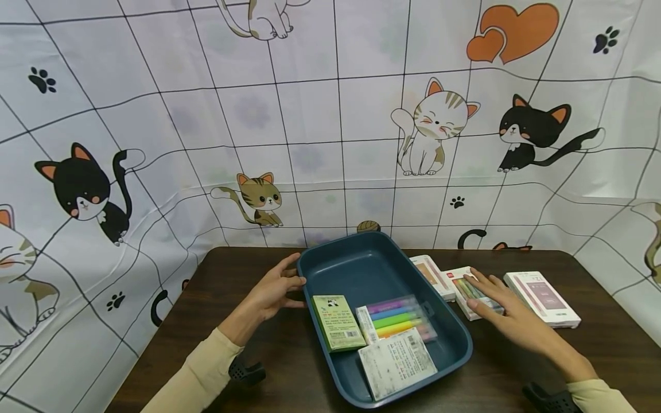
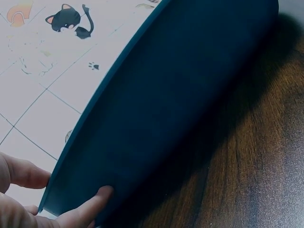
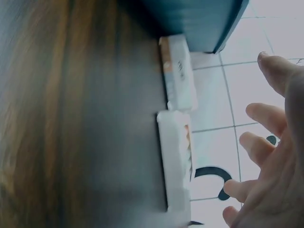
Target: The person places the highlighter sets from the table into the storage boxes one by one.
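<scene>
A blue plastic tray (image 1: 361, 264) stands on the table. My left hand (image 1: 273, 289) is at its far left side, fingertips touching the rim and outer wall; in the left wrist view one finger (image 2: 95, 202) presses that dark wall (image 2: 156, 95). In the tray lie a green box (image 1: 338, 324), a clear pack of coloured markers (image 1: 395, 318) and a white printed box (image 1: 397, 364). My right hand (image 1: 508, 312) spreads its fingers over a white box with coloured strokes (image 1: 462, 281), partly covering it. In the right wrist view, the fingers (image 3: 259, 147) are apart from the white boxes (image 3: 175, 161).
Another white box (image 1: 434, 278) lies against the tray's right side. To the right of my right hand is a white box with a mauve panel (image 1: 542, 298). Behind the dark wooden table (image 1: 253, 258) hangs a cat-patterned sheet (image 1: 320, 115).
</scene>
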A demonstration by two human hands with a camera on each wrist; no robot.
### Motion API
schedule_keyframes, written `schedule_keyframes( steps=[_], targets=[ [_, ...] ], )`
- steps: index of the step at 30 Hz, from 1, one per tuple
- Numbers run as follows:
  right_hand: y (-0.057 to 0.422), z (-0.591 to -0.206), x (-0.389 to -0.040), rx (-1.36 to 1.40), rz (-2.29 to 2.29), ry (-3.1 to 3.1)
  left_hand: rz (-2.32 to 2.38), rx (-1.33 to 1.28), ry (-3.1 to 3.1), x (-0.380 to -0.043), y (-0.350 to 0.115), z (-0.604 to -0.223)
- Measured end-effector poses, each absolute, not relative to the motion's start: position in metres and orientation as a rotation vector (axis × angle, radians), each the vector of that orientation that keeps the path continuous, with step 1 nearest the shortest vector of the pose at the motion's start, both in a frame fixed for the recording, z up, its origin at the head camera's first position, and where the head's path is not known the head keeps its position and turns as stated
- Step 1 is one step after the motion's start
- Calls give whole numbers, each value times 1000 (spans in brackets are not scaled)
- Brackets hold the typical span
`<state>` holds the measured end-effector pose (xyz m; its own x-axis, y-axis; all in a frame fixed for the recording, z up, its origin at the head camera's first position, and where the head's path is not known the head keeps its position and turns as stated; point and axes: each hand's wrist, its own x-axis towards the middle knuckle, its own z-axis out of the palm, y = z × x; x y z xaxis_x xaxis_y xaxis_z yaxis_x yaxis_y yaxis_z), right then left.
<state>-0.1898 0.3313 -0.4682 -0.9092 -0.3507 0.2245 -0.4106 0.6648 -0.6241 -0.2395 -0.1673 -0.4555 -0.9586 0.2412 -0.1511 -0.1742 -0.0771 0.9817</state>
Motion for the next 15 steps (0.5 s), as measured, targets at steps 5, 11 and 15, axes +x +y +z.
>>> schedule_keyframes(
  steps=[5,11,15],
  targets=[
    [338,-474,-192,575,962,-2835,2119,74,1921,-240,-167,-456],
    [346,-477,-194,547,894,-2864,2128,58,1921,-241,-167,-458],
    [352,-479,-195,533,867,-2890,2131,42,1926,-241,-168,-458]
  ],
)
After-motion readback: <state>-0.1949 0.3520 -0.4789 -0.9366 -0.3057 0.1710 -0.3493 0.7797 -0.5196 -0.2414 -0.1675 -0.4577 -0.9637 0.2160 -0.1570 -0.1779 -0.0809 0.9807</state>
